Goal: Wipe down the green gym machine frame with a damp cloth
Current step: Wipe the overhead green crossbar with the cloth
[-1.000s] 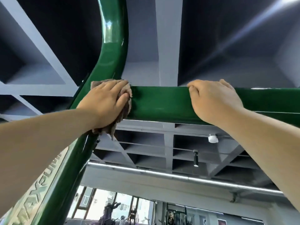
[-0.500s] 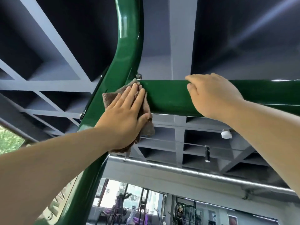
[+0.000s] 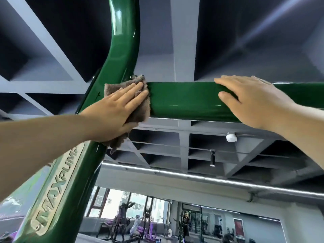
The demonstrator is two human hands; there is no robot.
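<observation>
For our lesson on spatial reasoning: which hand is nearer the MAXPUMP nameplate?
Left. The left hand presses the cloth on the joint just above the nameplate; the right hand rests farther along the crossbar.

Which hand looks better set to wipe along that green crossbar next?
Left. The left hand presses the brown cloth flat against the frame where the crossbar meets the upright, so it is probably ready to sweep along. The right hand is bare, only resting on the crossbar.

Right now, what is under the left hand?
A brown cloth, pressed by the left hand against the joint of the green frame. The frame paint beneath the cloth is covered, so its condition cannot be seen.
</observation>
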